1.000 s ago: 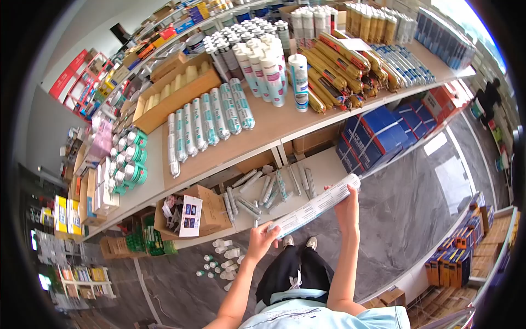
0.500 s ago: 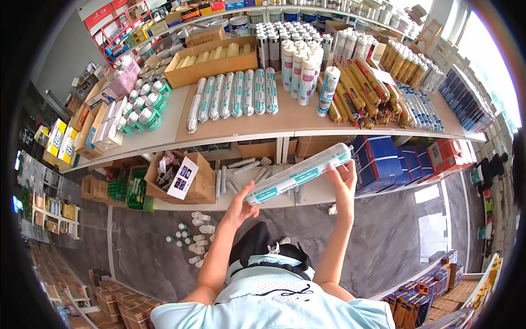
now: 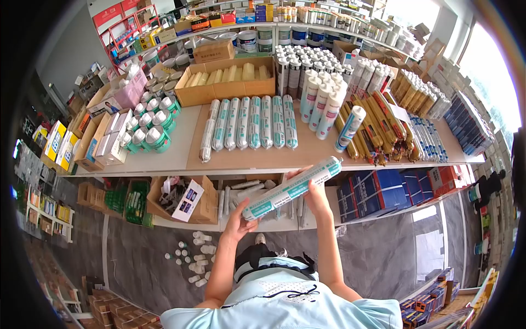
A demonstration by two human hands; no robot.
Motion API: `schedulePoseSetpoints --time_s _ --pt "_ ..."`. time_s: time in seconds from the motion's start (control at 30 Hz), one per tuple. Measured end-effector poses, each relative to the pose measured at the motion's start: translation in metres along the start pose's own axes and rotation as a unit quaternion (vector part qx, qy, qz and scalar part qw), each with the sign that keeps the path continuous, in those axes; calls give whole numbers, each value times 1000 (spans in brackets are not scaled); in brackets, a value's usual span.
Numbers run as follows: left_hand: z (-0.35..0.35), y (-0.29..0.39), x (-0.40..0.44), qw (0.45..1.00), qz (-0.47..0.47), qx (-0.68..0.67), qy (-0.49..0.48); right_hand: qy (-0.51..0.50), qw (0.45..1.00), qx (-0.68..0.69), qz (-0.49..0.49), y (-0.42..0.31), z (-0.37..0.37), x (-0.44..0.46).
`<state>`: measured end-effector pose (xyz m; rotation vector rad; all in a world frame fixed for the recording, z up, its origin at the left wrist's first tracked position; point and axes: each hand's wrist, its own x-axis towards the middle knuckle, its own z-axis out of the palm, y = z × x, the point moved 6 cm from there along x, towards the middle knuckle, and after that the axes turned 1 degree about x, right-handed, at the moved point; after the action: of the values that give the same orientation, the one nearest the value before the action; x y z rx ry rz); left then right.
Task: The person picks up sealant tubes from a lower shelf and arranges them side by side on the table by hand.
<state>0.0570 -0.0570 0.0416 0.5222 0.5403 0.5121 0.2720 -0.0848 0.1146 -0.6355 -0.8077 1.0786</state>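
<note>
A long white and teal sausage pack of sealant (image 3: 290,189) is held slantwise in front of me, its right end higher. My left hand (image 3: 239,220) grips its lower left end. Around the pack, right of its middle, my right hand (image 3: 316,194) is closed. Beyond it, on the table (image 3: 164,162), lies a row of similar sealant sausage packs (image 3: 249,123), side by side. A single upright sealant cartridge (image 3: 350,129) stands to the right of that row, with white-capped cartridges (image 3: 327,112) behind it.
Gold sausage packs (image 3: 378,126) are piled at right. Green-and-white tubs (image 3: 153,126) stand at left. An open carton (image 3: 227,90) sits behind the row. Below are a lower shelf with a cardboard box (image 3: 205,200) and blue boxes (image 3: 372,192). White bottles (image 3: 200,252) cover part of the floor.
The held sealant pack has shifted slightly left and lower in relation to the table. My right hand has slid inward from the pack's right end. The camera view has tilted up.
</note>
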Motion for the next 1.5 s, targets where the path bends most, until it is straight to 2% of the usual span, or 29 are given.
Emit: schedulePoseSetpoints --time_s 0.03,0.1,0.2,0.27,0.43,0.5,0.57,0.6,0.67,0.77,0.83,0.9,0.97,1.07,1.13,1.23,1.27,1.33,1.37,1.47,1.5 --pt "-1 6 3 1000 -4 -4 30 -28 999 14 8 10 6 6" --pt "-23 9 18 1000 -19 -8 8 12 1000 7 26 28 2 10" --pt "-40 8 30 994 -73 67 -48 73 997 -2 28 40 -1 19" --pt "-38 11 35 986 -56 138 -72 146 987 -26 65 51 -10 27" --pt "-43 13 48 975 -44 196 -91 185 979 -45 76 44 -5 50" --pt "-63 10 56 974 3 217 -70 182 980 -46 72 42 -2 62" --pt "-27 33 49 952 74 281 -97 182 979 -46 76 36 4 73" --pt "-19 34 49 952 74 279 -97 184 974 -72 110 34 4 78" --pt "-1 37 53 904 112 403 -90 183 963 -119 159 34 -5 89" --pt "10 35 57 927 73 367 -34 180 948 -172 196 37 -19 104" --pt "13 37 63 929 100 356 -5 163 943 -193 215 39 -23 114" --pt "15 37 74 948 96 301 -33 148 937 -237 209 53 -43 123" --pt "26 50 81 944 135 301 7 137 924 -278 224 73 -69 128" --pt "21 52 108 946 139 292 14 115 934 -288 176 71 -71 131" --pt "21 49 127 957 151 247 32 121 969 -174 126 66 -64 134" --pt "27 46 156 973 149 169 44 106 976 -161 105 62 -67 141" --pt "31 51 166 968 146 201 38 107 975 -163 104 62 -73 141" --pt "40 57 186 962 167 209 57 153 919 -363 33 52 -85 145" --pt "43 64 195 955 189 218 77 151 920 -362 30 52 -89 148" --pt "56 78 220 946 204 241 73 170 790 -576 -121 28 -96 146" --pt "60 82 228 941 210 255 70 169 790 -576 -122 29 -99 147"
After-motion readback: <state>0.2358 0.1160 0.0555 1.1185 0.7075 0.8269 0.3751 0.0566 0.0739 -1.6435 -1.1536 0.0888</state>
